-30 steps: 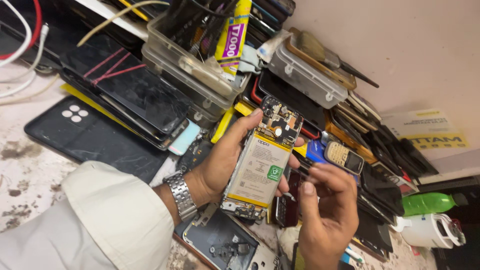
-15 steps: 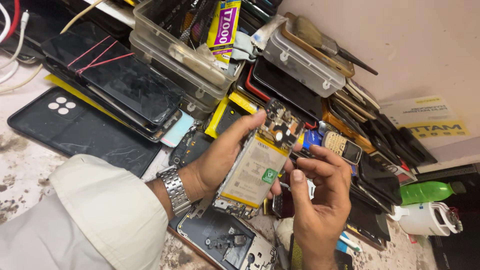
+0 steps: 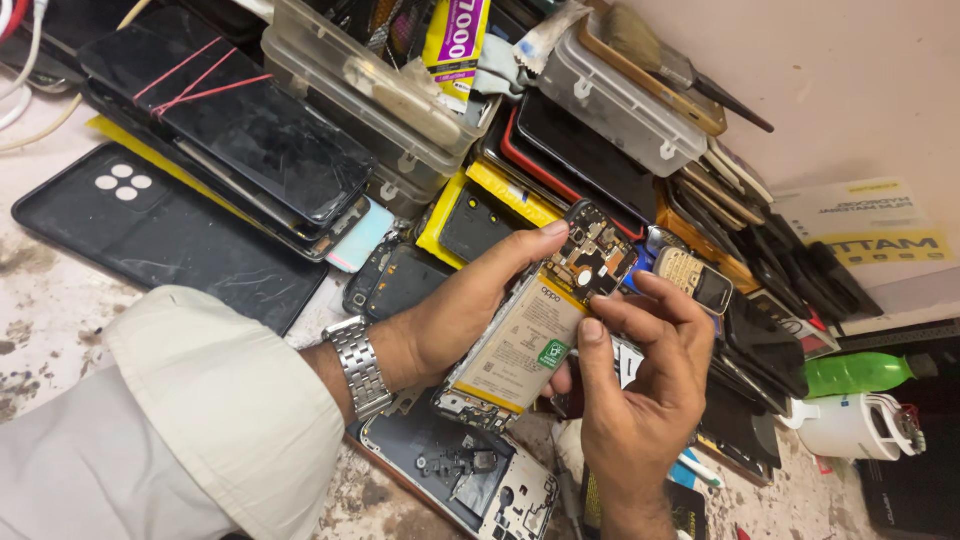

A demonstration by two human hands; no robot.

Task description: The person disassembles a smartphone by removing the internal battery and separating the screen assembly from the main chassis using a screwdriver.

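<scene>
The left hand [image 3: 450, 320] grips the opened phone [image 3: 535, 325] from the left, its long axis running near-left to far-right, while the right hand [image 3: 645, 385] sits just right of it, fingers [image 3: 592, 335] curled against its battery edge

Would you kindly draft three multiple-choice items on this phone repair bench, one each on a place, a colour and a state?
1. Where does the green bottle lie?
A. at the right edge, above the white container
B. on the black back cover
C. inside a clear plastic box

2. What colour is the wristwatch on the left hand?
A. gold
B. silver
C. black

3. In what state is the opened phone that the left hand holds?
A. back cover on
B. wrapped in film
C. back off, battery and board exposed

Answers: 1 A, the bottle lies beside the container at the right. 2 B, its metal links look silver. 3 C, the battery shows while the right hand touches its side.
</scene>
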